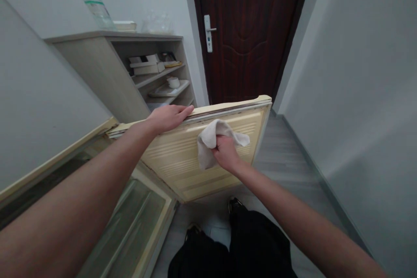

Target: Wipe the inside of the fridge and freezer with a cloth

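A small cream-coloured fridge door (pixel 182 169) stands swung open in front of me, its ribbed inner face towards me. My left hand (pixel 169 117) lies on the door's top edge, fingers closed over it. My right hand (pixel 226 153) is closed around a crumpled white cloth (pixel 211 139) and presses it against the door's inner face near the top. Below the door, the fridge's lower compartment (pixel 137 221) shows a glassy front panel.
A grey shelf unit (pixel 117 74) with boxes and dishes stands at the back left, a clear plastic bottle (pixel 93 0) on top. A dark wooden door (pixel 247 30) closes the corridor ahead. A grey wall runs along the right. My dark trousers and shoes are below.
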Tool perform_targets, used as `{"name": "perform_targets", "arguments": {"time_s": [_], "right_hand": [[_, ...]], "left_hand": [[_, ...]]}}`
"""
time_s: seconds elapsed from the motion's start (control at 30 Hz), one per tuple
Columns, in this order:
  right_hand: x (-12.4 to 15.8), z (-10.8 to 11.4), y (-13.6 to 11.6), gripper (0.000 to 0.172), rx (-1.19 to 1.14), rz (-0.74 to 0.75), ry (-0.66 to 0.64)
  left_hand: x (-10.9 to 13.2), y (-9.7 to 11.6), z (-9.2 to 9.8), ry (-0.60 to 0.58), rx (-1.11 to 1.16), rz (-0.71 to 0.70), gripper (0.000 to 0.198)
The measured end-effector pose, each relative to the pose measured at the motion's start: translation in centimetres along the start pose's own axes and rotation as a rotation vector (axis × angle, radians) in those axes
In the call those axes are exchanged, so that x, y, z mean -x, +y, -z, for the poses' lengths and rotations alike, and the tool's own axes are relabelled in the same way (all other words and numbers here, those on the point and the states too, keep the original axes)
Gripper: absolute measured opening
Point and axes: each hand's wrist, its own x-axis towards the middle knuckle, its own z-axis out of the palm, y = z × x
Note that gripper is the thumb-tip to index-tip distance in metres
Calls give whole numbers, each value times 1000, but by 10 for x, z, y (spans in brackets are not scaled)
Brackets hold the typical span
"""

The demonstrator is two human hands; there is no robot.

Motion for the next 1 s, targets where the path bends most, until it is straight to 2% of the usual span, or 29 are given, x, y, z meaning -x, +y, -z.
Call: {"name": "perform_targets", "arguments": {"time_s": [0.2,0.4,0.53,0.63,0.7,0.77,0.83,0.9,1.0], "right_hand": [[-13,-56,-34,40,-3,90,-165],[-22,-93,-69,37,70,190,-289],[-34,-121,-91,30,20,255,-328],[-38,-145,-104,20,-66,234,-361],[-29,-155,-107,18,-221,144,-320],[-8,-155,-102,14,-519,-31,-226],[21,-142,-85,13,-877,-267,-116],[53,-115,-59,28,-1147,-473,-20],[89,-57,-7,49,-1261,-641,121]], "left_hand": [[3,3,2,8,-14,5,78],[6,5,2,15,-25,22,77],[6,4,2,12,-35,29,77],[7,5,3,7,-42,29,77],[8,6,5,5,-46,25,76],[8,8,6,4,-47,18,75],[8,8,6,8,-45,13,74],[8,8,5,15,-40,13,74],[7,8,4,20,-32,17,75]]}}
